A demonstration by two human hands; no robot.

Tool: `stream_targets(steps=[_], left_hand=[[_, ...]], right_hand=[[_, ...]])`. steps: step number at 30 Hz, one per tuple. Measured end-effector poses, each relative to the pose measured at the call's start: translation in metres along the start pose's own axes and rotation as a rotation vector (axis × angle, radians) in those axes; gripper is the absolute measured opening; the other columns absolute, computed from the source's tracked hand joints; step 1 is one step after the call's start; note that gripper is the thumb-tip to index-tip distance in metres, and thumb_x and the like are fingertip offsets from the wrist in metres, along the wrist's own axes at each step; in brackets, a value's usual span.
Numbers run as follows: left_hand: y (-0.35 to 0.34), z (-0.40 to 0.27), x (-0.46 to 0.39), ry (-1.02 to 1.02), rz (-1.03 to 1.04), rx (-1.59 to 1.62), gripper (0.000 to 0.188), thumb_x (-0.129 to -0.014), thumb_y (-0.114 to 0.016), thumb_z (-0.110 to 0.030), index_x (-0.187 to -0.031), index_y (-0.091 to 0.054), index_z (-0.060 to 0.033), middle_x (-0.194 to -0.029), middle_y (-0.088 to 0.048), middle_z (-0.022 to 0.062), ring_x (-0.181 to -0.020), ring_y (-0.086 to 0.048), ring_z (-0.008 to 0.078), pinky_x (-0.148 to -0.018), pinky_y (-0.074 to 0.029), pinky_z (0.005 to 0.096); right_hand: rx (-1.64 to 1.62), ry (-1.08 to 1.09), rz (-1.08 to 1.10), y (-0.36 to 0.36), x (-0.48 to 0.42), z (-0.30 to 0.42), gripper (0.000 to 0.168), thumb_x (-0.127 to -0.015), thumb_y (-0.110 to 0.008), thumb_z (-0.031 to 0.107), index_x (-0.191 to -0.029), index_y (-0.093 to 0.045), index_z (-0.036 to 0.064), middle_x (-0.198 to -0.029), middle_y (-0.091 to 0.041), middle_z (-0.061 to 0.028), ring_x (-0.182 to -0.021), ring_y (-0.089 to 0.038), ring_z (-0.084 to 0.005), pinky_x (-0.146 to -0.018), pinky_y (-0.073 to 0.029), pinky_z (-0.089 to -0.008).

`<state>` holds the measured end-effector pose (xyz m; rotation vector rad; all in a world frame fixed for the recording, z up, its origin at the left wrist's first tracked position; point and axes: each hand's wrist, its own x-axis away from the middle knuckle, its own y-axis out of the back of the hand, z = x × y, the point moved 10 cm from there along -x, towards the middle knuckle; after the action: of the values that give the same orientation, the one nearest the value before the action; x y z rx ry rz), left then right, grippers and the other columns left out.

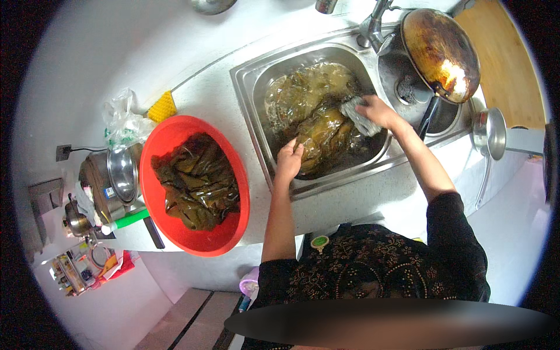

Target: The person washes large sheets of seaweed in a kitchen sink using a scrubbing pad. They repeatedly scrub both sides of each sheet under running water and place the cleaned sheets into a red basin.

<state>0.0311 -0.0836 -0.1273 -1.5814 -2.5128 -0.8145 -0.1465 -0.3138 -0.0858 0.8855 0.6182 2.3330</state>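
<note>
In the left basin of a stainless steel sink [258,109], large wet brown-green leaves, seemingly kelp [323,135], lie in cloudy water. My left hand [289,161] grips the near left edge of the leaves, thumb on top. A grey cloth [361,117] is bunched in my right hand [377,111], at the right side of the same leaves. More of the brown-green leaves [201,183] lie folded in a red plastic basin [194,239] on the counter left of the sink.
A scorched pan [442,57] leans over the right basin, under the faucet's [372,30] right side. A metal ladle [496,134] rests at the sink's right. Behind the red basin are a yellow sponge [162,107], a plastic bag [127,120] and a metal lid [122,175].
</note>
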Motion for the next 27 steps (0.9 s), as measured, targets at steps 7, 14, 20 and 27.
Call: stream_targets(steps=[7, 14, 20, 27], left_hand=[[0.011, -0.019, 0.009, 0.087, -0.009, 0.016, 0.032, -0.09, -0.047, -0.019, -0.118, -0.052, -0.005, -0.079, -0.06, 0.0082, -0.058, -0.053, 0.0141, -0.056, -0.046, 0.0318], [0.011, -0.015, 0.007, 0.021, 0.0, 0.006, 0.032, -0.089, -0.048, -0.019, -0.118, -0.051, -0.004, -0.082, -0.062, 0.0094, -0.072, -0.055, 0.0156, -0.071, -0.044, 0.0304], [0.008, 0.0, 0.003, 0.056, -0.012, -0.057, 0.036, -0.089, -0.049, -0.019, -0.118, -0.049, 0.0023, -0.099, -0.062, 0.012, -0.088, -0.056, 0.0164, -0.08, -0.042, 0.028], [0.011, -0.02, 0.011, 0.024, 0.039, -0.087, 0.035, -0.089, -0.047, -0.021, -0.118, -0.05, -0.0011, -0.097, -0.061, 0.019, -0.09, -0.059, 0.0299, -0.078, -0.044, 0.0348]], right_hand=[[0.234, 0.123, 0.312, -0.062, -0.089, 0.035, 0.065, -0.079, -0.057, 0.04, -0.124, -0.042, -0.005, -0.124, -0.046, -0.0247, -0.118, -0.042, -0.0345, -0.098, -0.034, -0.0365], [0.437, 0.055, 0.212, -0.057, -0.116, 0.027, 0.054, -0.078, -0.06, 0.037, -0.11, -0.053, -0.006, -0.115, -0.052, -0.0232, -0.11, -0.049, -0.0342, -0.093, -0.039, -0.0379], [0.366, 0.212, 0.385, -0.065, -0.105, 0.04, 0.056, -0.078, -0.061, 0.039, -0.117, -0.051, 0.0, -0.115, -0.054, -0.0213, -0.111, -0.05, -0.0311, -0.094, -0.038, -0.0351], [0.434, 0.313, 0.671, -0.109, -0.102, 0.041, 0.046, -0.075, -0.063, 0.032, -0.108, -0.057, 0.0, -0.1, -0.062, -0.0146, -0.091, -0.057, -0.0294, -0.08, -0.044, -0.0381]])
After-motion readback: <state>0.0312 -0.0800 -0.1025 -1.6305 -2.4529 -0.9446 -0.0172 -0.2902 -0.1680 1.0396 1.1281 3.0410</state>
